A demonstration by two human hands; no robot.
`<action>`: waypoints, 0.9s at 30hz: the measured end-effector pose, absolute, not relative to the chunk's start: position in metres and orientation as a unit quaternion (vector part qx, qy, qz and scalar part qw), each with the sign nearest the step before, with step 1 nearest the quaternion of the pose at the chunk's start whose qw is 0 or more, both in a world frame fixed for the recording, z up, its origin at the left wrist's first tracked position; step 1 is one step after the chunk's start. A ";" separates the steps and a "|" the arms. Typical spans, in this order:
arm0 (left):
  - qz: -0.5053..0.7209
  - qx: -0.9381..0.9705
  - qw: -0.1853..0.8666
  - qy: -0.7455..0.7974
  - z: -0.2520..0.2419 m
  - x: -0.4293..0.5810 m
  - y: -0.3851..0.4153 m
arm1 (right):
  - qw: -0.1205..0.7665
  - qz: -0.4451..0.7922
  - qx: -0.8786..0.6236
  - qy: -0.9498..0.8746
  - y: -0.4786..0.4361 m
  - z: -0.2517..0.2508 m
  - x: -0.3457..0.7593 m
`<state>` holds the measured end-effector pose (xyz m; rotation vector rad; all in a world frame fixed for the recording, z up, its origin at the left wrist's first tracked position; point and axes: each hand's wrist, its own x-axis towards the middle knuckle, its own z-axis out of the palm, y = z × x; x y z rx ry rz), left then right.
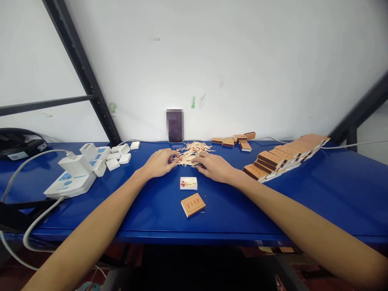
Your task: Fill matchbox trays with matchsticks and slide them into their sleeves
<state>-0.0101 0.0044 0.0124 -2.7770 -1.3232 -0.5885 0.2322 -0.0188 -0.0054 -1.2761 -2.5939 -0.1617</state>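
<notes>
A loose heap of red-tipped matches (194,150) lies on the blue table near the wall. My left hand (160,162) is at the heap's left edge, thumb and forefinger bent in a pinch on some matches. From the right, my right hand (214,166) reaches into the heap with curled fingers closed on matches; how many it holds is hidden. In front of the hands sits a white matchbox tray (188,183) with a few matches in it. Closer to me lies a tan matchbox cover (193,205), turned at an angle.
Stacked matchboxes (281,155) run in a slanting row at the right. Several more matchboxes (235,140) lie by the wall. A phone-like dark screen (175,126) leans there too. At left are a white power strip (71,184), adapters and cables on the blue table (145,214).
</notes>
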 end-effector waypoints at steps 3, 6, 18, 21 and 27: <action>-0.187 -0.900 0.013 -0.394 0.008 -0.015 0.010 | 0.127 -0.052 -0.443 -0.886 -0.022 -0.005 0.224; -0.195 -0.902 0.003 -0.385 0.009 -0.018 0.012 | 0.140 -0.046 -0.451 -0.880 -0.022 -0.005 0.214; -0.142 -0.899 -0.061 -0.409 0.013 -0.018 0.009 | 0.101 -0.071 -0.457 -0.881 -0.018 -0.005 0.200; -0.140 -0.904 -0.075 -0.397 0.015 -0.018 0.007 | 0.120 -0.071 -0.447 -0.883 -0.018 -0.007 0.200; -0.128 -0.911 -0.099 -0.378 0.021 -0.015 0.002 | 0.168 -0.056 -0.410 -0.894 -0.019 -0.008 0.204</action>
